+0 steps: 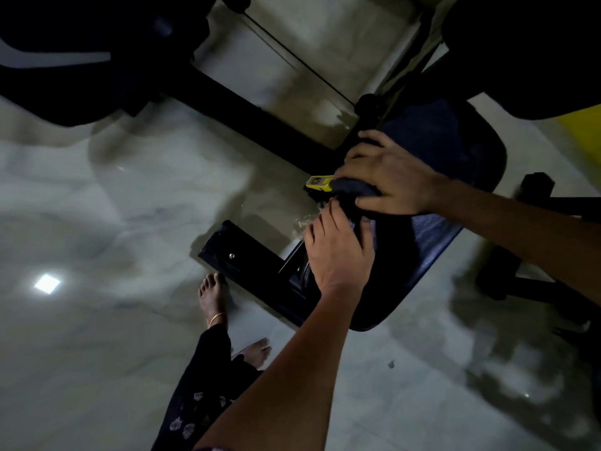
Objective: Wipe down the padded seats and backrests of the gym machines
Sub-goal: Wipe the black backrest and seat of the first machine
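Note:
A dark blue padded seat (432,222) of a gym machine fills the centre right, seen from above. My right hand (387,170) grips a bunched dark cloth (353,187) at the seat's left edge. Just below it, my left hand (338,252) lies on the seat's near left edge with fingers bent over the rim and thumb on the pad. A small yellow label (318,183) on the frame shows beside the cloth.
Black frame bars (260,118) and a base foot (240,255) run across the glossy pale floor (130,206). Another dark pad (527,53) sits at the top right, more dark machine parts at the top left. My bare feet (213,294) stand beside the base foot.

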{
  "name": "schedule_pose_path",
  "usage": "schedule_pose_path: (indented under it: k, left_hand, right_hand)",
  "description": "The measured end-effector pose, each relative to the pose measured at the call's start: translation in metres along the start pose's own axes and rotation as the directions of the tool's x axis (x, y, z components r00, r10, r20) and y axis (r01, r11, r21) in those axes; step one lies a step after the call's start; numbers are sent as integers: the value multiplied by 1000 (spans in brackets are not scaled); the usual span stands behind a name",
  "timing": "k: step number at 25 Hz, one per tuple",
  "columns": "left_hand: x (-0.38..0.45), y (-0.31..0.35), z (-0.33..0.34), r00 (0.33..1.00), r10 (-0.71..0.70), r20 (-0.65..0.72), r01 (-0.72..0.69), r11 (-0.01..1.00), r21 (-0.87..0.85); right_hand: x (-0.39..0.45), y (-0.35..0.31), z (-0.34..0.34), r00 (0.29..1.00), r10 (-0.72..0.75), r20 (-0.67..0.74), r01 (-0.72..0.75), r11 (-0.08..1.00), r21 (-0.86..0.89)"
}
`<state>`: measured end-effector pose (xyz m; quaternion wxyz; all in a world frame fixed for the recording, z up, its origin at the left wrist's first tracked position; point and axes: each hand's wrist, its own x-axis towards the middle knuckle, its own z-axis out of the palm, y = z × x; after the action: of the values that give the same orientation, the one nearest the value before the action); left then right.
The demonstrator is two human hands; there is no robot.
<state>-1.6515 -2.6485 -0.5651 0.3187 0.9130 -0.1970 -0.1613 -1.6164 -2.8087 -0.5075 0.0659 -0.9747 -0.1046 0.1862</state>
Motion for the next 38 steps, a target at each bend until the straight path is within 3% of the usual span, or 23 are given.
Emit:
schedule_pose_path:
  k: [2,5,7,9,10,13,15,17,20,23,27,29,32,34,36,38]
  left_hand:
    - [0,1,1,1000,-3,-4,3,1000,2]
    - [1,0,3,1000,-13,-28,13,1000,6]
    - [3,1,3,999,-21,-37,21,1000,0]
    - [2,1,3,999,-8,-37,8,1000,-2]
    - [1,1,2,1000,-3,-28,3,1000,5]
    - [0,0,2,1000,-15,-13,15,999,29]
    - [0,0,2,1000,-5,-22,6,999,40]
    - [-1,0,3,1000,-4,-23,5,999,53]
    - [2,0,3,1000,-18,-22,19,998,55]
    - [2,2,3,1000,1,-20,0,999,45]
    - [4,0,3,1000,-3,-2,3,999,48]
    - [3,2,2,1000,0,4,0,998,58]
    - [4,2,3,1000,-5,17,4,998,70]
    - [3,2,3,1000,0,9,0,997,81]
    - [4,2,4,1000,4,3,-4,997,83]
    - [2,2,4,1000,5,17,-6,997,81]
  right_hand:
    - [-1,28,-17,999,30,40,-29,999,-14]
    - [7,89,-34,965,256,-61,-260,964,-59]
    - [14,116,-37,866,492,-92,-494,870,0]
    - [21,113,-33,797,595,-105,-589,804,83]
    - [22,100,-27,823,557,-111,-548,830,101]
    - [17,36,-11,964,250,-95,-241,966,96]
    - [13,7,-1,997,71,-21,-69,994,80]
    - [14,10,-5,999,39,33,-40,999,34]
    - [23,52,-15,967,222,-124,-222,975,17]
    - [18,89,-25,840,479,-254,-457,878,142]
    - [-3,94,-15,550,759,-349,-627,651,429]
    - [-24,91,-6,360,870,-338,-700,491,519]
    - [-55,78,13,-4,960,-280,-846,146,512]
    - [-61,63,24,-200,965,-170,-830,-75,553]
    - [-56,51,28,-232,965,-124,-808,-120,577]
    - [-50,41,28,-169,975,-145,-839,-65,541]
